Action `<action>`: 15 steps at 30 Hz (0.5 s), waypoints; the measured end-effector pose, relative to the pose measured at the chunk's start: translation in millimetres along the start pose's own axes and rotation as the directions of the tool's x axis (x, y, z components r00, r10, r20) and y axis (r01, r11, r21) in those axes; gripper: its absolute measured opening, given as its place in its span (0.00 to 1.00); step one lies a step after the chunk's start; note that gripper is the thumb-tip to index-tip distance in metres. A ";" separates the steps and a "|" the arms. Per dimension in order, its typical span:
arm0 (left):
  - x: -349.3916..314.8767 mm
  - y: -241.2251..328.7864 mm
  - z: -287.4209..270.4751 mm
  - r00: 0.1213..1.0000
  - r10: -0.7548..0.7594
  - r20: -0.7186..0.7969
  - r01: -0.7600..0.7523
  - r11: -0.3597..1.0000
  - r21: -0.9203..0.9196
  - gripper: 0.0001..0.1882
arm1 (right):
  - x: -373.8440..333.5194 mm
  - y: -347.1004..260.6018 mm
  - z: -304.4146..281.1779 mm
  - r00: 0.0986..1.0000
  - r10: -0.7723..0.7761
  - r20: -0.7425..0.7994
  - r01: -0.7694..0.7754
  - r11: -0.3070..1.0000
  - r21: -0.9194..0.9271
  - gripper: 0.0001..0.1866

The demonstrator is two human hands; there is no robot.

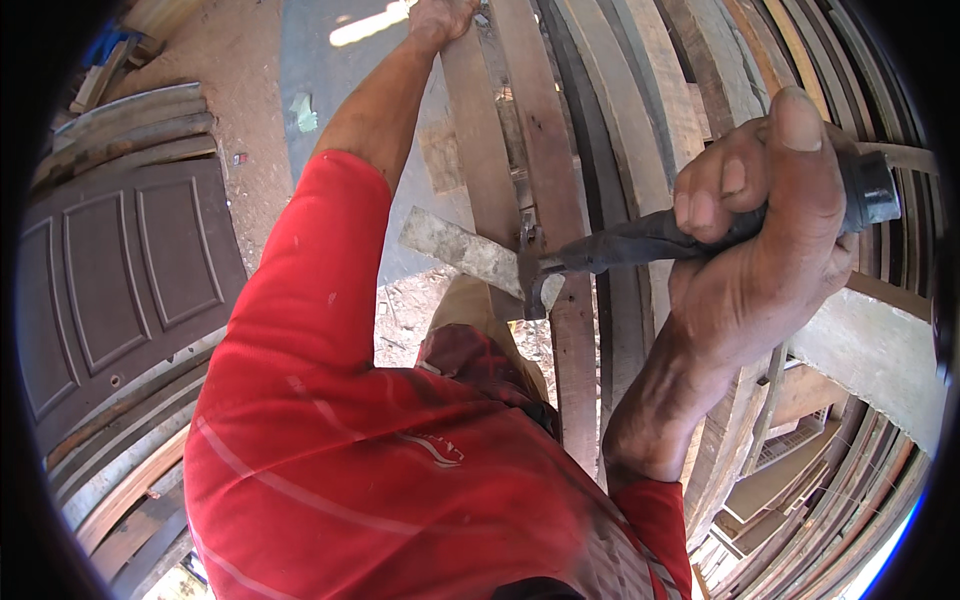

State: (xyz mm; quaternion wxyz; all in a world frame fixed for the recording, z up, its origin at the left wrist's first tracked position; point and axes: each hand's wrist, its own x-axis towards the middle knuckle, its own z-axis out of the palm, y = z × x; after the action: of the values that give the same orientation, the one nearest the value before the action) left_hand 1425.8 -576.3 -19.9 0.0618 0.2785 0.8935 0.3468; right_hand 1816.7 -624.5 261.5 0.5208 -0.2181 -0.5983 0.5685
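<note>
My right hand (770, 200) is wrapped round the black handle of a hammer (630, 243), thumb upward. Its dark head (535, 285) is at the middle of the view, over long wooden planks (545, 150). Beside the head, a short pale strip of wood (455, 245) lies slantwise; I cannot tell whether they touch. At the top edge my left hand (443, 20), partly cut off, has its fingers curled on the far part of a brown plank (480, 130).
A dark panelled door (130, 270) lies at the left, with stacked boards (140, 130) beyond it. More timber (830, 520) is piled at the lower right, below a broad grey board (875, 350). A grey sheet (335, 90) covers ground at the far left.
</note>
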 end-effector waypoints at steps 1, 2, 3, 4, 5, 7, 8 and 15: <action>6.8 -9.8 5.7 1.000 0.028 0.001 -0.028 0.999 -0.025 0.34 | -0.9 -3.0 2.7 1.000 0.013 0.020 -0.013 1.000 0.007 0.18; 14.1 -19.4 10.2 0.998 0.056 0.000 -0.056 0.997 -0.049 0.35 | -1.9 -4.6 3.7 0.999 0.029 0.014 -0.029 1.000 0.007 0.18; 14.4 -2.9 14.4 0.994 0.107 0.008 -0.107 0.994 -0.001 0.37 | -1.0 -5.7 2.5 0.999 0.032 -0.017 -0.032 0.999 -0.014 0.18; 2.5 8.9 5.9 0.989 0.145 0.007 -0.145 0.988 0.059 0.39 | -1.5 -5.2 1.9 0.999 0.041 -0.035 -0.041 0.999 -0.019 0.18; -3.3 17.3 1.6 0.983 0.182 0.008 -0.182 0.976 0.119 0.42 | -0.2 -2.8 -1.8 0.998 0.038 -0.047 -0.039 0.999 -0.023 0.18; 2.9 9.2 -4.2 0.999 -0.039 0.021 0.037 0.993 0.114 0.52 | -1.4 -5.5 4.2 0.998 0.014 -0.062 -0.016 0.999 -0.030 0.18; 3.5 2.5 -7.0 0.988 -0.151 0.029 0.147 0.983 0.112 0.58 | -1.8 -4.5 6.9 0.999 0.002 -0.047 -0.002 1.000 0.006 0.15; -95.1 25.3 -80.4 0.959 0.252 0.130 -0.241 0.966 -0.089 0.52 | 4.0 3.4 1.4 0.998 -0.064 0.010 0.064 0.998 -0.012 0.10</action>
State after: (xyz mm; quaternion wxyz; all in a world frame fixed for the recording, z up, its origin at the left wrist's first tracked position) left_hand 1492.6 -659.5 49.2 0.0907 0.4089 0.8321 0.3635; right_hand 1812.9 -620.8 260.1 0.5345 -0.1994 -0.6111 0.5487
